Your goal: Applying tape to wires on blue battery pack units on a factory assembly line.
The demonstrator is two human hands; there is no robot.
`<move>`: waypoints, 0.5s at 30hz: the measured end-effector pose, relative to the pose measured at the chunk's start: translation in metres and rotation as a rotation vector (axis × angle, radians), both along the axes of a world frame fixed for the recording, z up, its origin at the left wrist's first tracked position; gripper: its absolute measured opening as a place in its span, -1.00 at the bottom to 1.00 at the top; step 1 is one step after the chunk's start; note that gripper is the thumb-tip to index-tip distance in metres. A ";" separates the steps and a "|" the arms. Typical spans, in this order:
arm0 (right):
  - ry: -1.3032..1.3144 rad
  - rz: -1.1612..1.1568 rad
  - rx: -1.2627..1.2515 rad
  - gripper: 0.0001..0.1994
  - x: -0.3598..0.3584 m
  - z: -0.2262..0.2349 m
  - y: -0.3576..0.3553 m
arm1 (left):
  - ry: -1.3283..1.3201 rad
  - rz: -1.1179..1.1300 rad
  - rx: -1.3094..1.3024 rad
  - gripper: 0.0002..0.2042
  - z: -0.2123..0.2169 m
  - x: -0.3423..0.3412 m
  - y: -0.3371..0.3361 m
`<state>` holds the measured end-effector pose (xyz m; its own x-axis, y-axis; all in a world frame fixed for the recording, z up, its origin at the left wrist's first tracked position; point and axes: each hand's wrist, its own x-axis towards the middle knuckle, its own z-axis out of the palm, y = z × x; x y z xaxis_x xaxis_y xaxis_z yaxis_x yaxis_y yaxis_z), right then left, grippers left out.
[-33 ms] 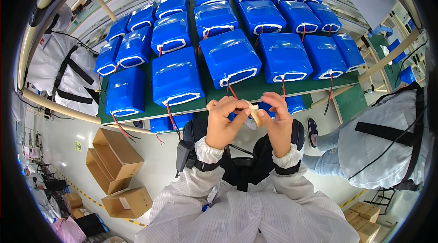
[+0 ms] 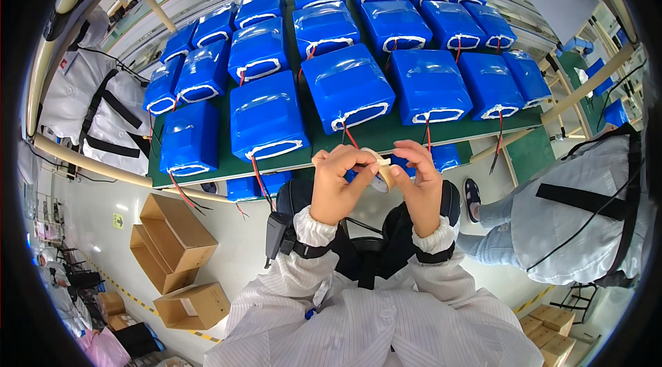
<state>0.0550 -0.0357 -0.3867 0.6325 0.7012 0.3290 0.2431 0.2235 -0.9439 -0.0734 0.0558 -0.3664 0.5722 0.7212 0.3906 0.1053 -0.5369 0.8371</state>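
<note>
Pale floor spreads beneath a green tabletop (image 2: 318, 139), on which blue wrapped blocks (image 2: 348, 81) with white-edged ends stand in rows, red and black wires hanging from several of them. Open cardboard boxes (image 2: 181, 232) sit on the floor to the left, and a co-worker in a light coat (image 2: 579, 222) is at the right edge of the view.

Both of the person's forearms rise from the lower edge in striped white sleeves (image 2: 303, 267) gathered at the cuffs, leaning slightly inward so that the hands meet just in front of the tabletop's near edge. A black device (image 2: 278, 234) is strapped at the left wrist.

Between the hands, above the person's lap, is a small cream tape roll (image 2: 387, 177). The left hand (image 2: 338, 181) is turned inward, its fingers curled and closed, with thumb and index finger pinched together at the roll's upper left side. The right hand (image 2: 422, 184) is more upright and looser: its thumb reaches up against the roll's right side, while its other fingers arch above, parted from the thumb. Whether those arched fingertips touch the tape I cannot tell.
</note>
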 end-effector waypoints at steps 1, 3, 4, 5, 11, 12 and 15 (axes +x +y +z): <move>-0.059 0.020 0.011 -0.78 0.002 0.000 -0.001 | 0.020 0.004 0.040 -0.94 0.001 0.000 0.001; 0.011 0.091 0.014 -0.80 0.004 -0.001 -0.001 | 0.032 -0.030 0.028 -0.95 0.002 -0.001 0.002; 0.054 0.134 0.017 -0.82 0.004 -0.002 -0.001 | 0.048 -0.046 0.070 -0.96 0.002 -0.001 0.003; 0.079 0.140 0.023 -0.82 0.005 -0.003 -0.001 | 0.045 -0.052 0.042 -0.96 0.003 -0.001 0.004; 0.058 0.094 0.039 -0.90 0.005 -0.006 0.003 | 0.074 -0.066 0.056 -0.96 0.006 0.000 0.005; 0.054 0.093 0.044 -0.90 0.005 -0.005 0.003 | 0.084 -0.060 0.064 -0.96 0.006 0.000 0.005; -0.002 0.090 0.058 -0.90 0.005 -0.003 0.003 | 0.093 -0.039 0.071 -0.95 0.006 0.002 0.005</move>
<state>0.0598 -0.0328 -0.3895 0.5673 0.7347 0.3720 0.2215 0.2989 -0.9282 -0.0719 0.0607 -0.3609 0.6359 0.6699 0.3832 0.1587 -0.5994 0.7845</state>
